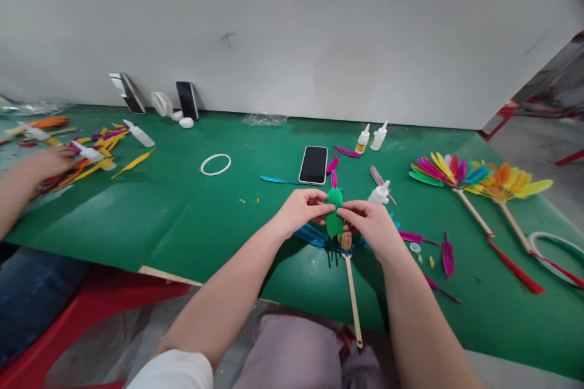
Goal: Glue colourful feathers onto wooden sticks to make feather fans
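My left hand [306,211] and my right hand [368,223] meet in the middle, both pinching a bright green feather [335,216] from either side. Below it lies a feather fan with blue feathers [311,234] and a wooden handle [351,292], which reaches past the table's front edge toward my lap. A pink feather tip [334,178] shows just above the green one. Close behind my right hand is a white glue bottle [379,192], partly covered by the fingers. Magenta feathers [448,257] lie to the right of my right forearm.
A phone [313,165] lies on the green table [196,219], with a white ring [216,165] to its left. Two small bottles [362,139] stand behind. Finished multicoloured fans [472,206] lie at right. At left, another person's hand [50,162] is among orange and yellow feathers.
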`<state>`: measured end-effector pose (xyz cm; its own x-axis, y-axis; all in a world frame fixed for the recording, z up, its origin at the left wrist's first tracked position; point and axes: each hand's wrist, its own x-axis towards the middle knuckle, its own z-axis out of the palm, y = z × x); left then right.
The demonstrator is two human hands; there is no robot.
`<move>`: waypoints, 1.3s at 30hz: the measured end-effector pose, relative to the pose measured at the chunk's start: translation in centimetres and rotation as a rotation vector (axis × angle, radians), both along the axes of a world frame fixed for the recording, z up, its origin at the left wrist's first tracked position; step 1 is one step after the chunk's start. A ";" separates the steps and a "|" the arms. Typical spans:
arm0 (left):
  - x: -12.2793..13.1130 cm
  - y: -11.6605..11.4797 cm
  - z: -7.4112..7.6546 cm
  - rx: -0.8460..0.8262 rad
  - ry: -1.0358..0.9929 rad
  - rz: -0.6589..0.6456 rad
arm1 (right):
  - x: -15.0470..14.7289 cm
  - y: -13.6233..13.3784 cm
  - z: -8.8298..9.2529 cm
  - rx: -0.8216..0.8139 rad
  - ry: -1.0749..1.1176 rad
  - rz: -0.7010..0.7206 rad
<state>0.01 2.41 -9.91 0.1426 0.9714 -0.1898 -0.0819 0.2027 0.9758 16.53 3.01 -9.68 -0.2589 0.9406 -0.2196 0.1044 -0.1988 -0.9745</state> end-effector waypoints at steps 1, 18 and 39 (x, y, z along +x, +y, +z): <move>0.0 0.0 -0.1 0.000 0.000 0.006 | 0.0 0.0 -0.1 0.000 0.000 0.004; -0.5 0.3 -0.2 0.048 -0.023 0.089 | 0.9 -0.1 0.2 -0.004 0.117 -0.021; -1.4 0.3 0.4 0.325 0.068 0.068 | 5.6 -0.9 2.7 0.306 0.088 -0.216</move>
